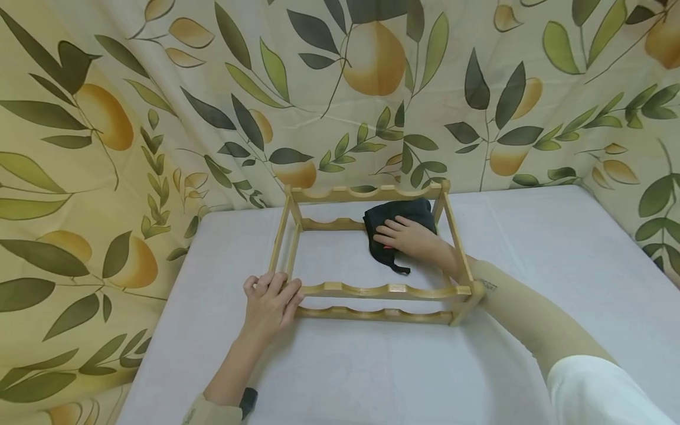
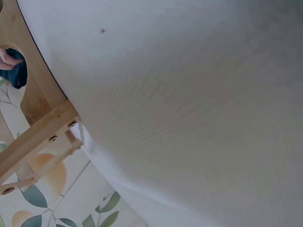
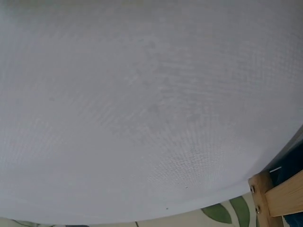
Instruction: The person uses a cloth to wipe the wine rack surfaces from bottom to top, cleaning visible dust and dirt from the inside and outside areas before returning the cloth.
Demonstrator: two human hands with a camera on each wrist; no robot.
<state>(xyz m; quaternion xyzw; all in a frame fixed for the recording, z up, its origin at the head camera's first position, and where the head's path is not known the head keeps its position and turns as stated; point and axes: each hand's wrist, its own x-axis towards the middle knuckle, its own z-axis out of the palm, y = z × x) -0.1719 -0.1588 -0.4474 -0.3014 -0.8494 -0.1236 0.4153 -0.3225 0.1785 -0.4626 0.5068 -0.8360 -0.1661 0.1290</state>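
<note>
A light wooden rack (image 1: 366, 291) with scalloped rails stands on the white-covered table. My left hand (image 1: 272, 304) grips its front left corner, fingers bent over the wood. Inside the frame, toward the back right, lies a folded dark cloth item (image 1: 406, 208) with a black strap trailing forward. My right hand (image 1: 417, 239) reaches in past the right side and rests on this cloth, palm down with fingers extended. A small red patch shows by that hand. The left wrist view catches the rack (image 2: 45, 94) and part of the dark cloth (image 2: 18, 75) through a scallop.
White cloth covers the table (image 1: 350, 372) on all sides of the rack. Behind and to the left hangs a curtain (image 1: 340, 136) printed with fruit and leaves, close to the rack's back rail. In the right wrist view, a rack corner (image 3: 286, 194) shows at lower right.
</note>
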